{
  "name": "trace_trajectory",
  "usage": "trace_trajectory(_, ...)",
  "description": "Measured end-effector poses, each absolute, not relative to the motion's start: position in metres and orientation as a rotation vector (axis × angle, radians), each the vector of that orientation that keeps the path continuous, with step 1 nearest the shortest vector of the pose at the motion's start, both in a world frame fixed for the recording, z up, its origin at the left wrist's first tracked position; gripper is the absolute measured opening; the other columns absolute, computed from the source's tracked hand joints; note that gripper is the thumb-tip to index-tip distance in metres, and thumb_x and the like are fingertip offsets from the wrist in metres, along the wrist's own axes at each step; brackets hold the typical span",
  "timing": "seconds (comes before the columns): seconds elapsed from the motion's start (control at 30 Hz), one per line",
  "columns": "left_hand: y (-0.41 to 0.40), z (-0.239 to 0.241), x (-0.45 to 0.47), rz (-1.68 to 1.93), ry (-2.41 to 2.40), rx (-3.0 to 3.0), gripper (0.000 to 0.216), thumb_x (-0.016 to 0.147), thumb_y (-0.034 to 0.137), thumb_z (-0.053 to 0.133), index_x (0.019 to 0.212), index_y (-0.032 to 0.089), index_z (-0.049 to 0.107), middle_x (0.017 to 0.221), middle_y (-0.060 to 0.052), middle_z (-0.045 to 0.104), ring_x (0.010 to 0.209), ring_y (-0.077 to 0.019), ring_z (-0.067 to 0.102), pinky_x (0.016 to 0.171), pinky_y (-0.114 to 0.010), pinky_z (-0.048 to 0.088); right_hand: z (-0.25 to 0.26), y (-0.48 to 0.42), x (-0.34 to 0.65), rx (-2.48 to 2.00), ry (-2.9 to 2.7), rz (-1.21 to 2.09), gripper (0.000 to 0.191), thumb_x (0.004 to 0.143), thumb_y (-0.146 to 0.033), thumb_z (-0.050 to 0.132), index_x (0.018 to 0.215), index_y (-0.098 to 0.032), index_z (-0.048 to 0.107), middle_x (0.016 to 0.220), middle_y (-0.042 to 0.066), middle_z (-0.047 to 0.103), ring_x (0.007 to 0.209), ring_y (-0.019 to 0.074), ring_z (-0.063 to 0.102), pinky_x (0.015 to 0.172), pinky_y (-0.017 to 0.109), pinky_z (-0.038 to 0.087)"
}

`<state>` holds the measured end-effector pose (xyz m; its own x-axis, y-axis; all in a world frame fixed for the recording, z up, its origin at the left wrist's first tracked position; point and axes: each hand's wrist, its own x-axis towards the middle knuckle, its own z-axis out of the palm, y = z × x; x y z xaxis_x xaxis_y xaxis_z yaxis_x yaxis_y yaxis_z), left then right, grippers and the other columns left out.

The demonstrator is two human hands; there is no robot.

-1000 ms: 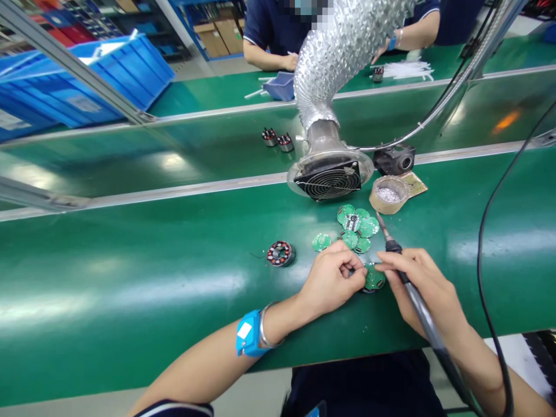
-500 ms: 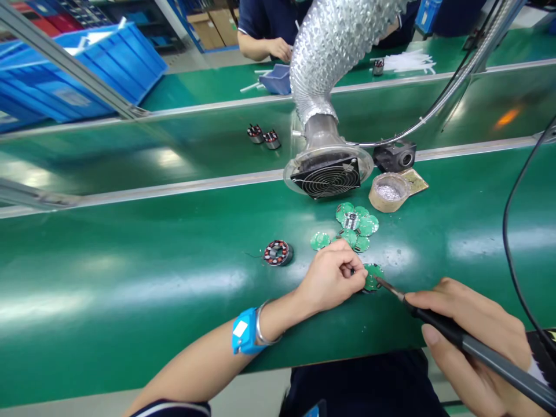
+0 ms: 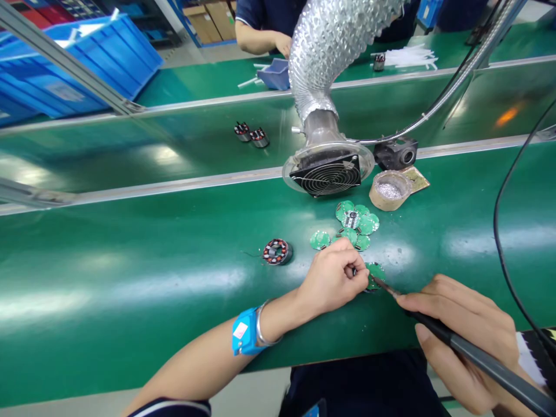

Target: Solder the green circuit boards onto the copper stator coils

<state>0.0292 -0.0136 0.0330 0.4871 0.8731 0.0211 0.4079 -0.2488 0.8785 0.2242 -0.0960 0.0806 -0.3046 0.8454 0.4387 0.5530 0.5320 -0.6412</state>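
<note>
My right hand [image 3: 467, 341] is closed around a soldering iron [image 3: 473, 353]. The iron's tip touches or hovers just over a round green circuit board [image 3: 376, 274] near the bench's front edge. At the left side of that board, my left hand [image 3: 336, 272] is pinched, thumb and finger together; what they grip is hidden. A blue wrist strap [image 3: 247, 331] and a metal bangle sit on my left wrist. Just beyond my left fingers lies a loose pile of similar round boards [image 3: 362, 220]. Left of my hand stands a motor stator [image 3: 277, 252] with copper windings.
A fume extractor [image 3: 328, 174] on a silver duct hangs over the bench's back. Beside it are a tan cup of metallic shavings [image 3: 390, 191] and a black holder [image 3: 395, 154]. Two stators [image 3: 252, 134] sit on the middle strip. A co-worker's hand [image 3: 283, 43] shows opposite.
My right hand and the soldering iron have shifted slightly left. The two stators on the middle strip have moved left. My left hand stays nearly in place at the board.
</note>
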Motion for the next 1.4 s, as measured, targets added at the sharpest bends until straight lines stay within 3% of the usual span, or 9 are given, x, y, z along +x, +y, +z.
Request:
trace_trajectory(0.4,-0.015,0.032,0.030,0.671,1.085,1.876,0.010,0.072,0.010,0.061,0.063,0.015,0.063,0.069,0.000,0.053,0.058,-0.0080,0.048,0.049,-0.018,0.038,0.089,-0.101,0.231,-1.190,-1.901,0.499,0.029,0.080,-0.009,0.052,0.102,-0.019,0.067,0.076,0.005,0.062,0.061,0.0181,0.058,0.051,0.033,0.047)
trace_trajectory(0.6,-0.015,0.031,0.031,0.678,1.106,1.901,0.011,0.072,0.010,0.062,0.062,0.015,0.062,0.067,0.001,0.051,0.057,-0.0082,0.047,0.049,-0.018,0.038,0.049,-0.040,0.256,-1.325,-1.882,0.092,0.037,0.089,-0.020,0.057,0.126,-0.026,0.059,0.109,0.007,0.069,0.093,0.0254,0.064,0.082,0.041,0.052)
trace_trajectory(0.77,-0.018,0.027,0.028,0.673,1.081,1.851,0.008,0.076,0.014,0.060,0.068,0.015,0.063,0.071,0.000,0.050,0.057,-0.0074,0.048,0.050,-0.019,0.042,0.023,-0.018,0.271,-1.294,-2.057,0.153,0.021,0.094,-0.019,0.055,0.112,-0.023,0.063,0.087,0.004,0.070,0.069,0.0169,0.061,0.063,0.031,0.052)
trace_trajectory(0.83,-0.020,0.026,0.023,0.677,1.023,1.797,0.003,0.075,0.017,0.062,0.078,0.015,0.062,0.078,0.000,0.051,0.059,-0.0075,0.050,0.051,-0.020,0.046,0.026,-0.030,0.268,-1.144,-2.090,0.256,0.017,0.089,-0.018,0.063,0.106,-0.022,0.062,0.096,0.006,0.072,0.081,0.0187,0.065,0.072,0.033,0.055)
trace_trajectory(0.9,-0.024,0.024,0.019,0.667,0.967,1.787,0.022,0.071,0.019,0.067,0.092,0.016,0.059,0.090,-0.002,0.051,0.067,-0.0099,0.054,0.056,-0.022,0.050,0.031,-0.042,0.261,-0.990,-2.181,0.431,0.023,0.084,-0.017,0.070,0.104,-0.022,0.060,0.112,0.009,0.070,0.103,0.0228,0.065,0.087,0.039,0.055)
trace_trajectory(0.97,-0.028,0.021,0.016,0.629,0.951,1.824,0.041,0.066,0.021,0.072,0.102,0.017,0.054,0.098,-0.004,0.050,0.077,-0.0134,0.055,0.061,-0.026,0.052,0.035,-0.049,0.253,-0.887,-2.250,0.561,0.023,0.085,-0.012,0.066,0.104,-0.022,0.059,0.117,0.009,0.069,0.112,0.0225,0.063,0.092,0.039,0.054)
trace_trajectory(1.13,-0.036,0.013,0.019,0.584,1.030,1.789,0.035,0.073,0.025,0.070,0.101,0.019,0.050,0.097,-0.003,0.049,0.078,-0.0141,0.053,0.063,-0.027,0.052,0.038,-0.041,0.229,-0.748,-2.153,0.512,0.025,0.086,-0.001,0.061,0.100,-0.022,0.062,0.096,0.005,0.073,0.091,0.0177,0.069,0.078,0.032,0.058)
trace_trajectory(1.4,-0.042,0.012,0.026,0.681,1.090,1.663,0.022,0.078,0.021,0.061,0.097,0.018,0.051,0.095,-0.003,0.049,0.075,-0.0127,0.054,0.063,-0.027,0.052,0.036,-0.045,0.206,-0.982,-2.069,0.244,0.027,0.087,-0.003,0.059,0.105,-0.022,0.062,0.099,0.005,0.074,0.069,0.0141,0.063,0.067,0.028,0.055)
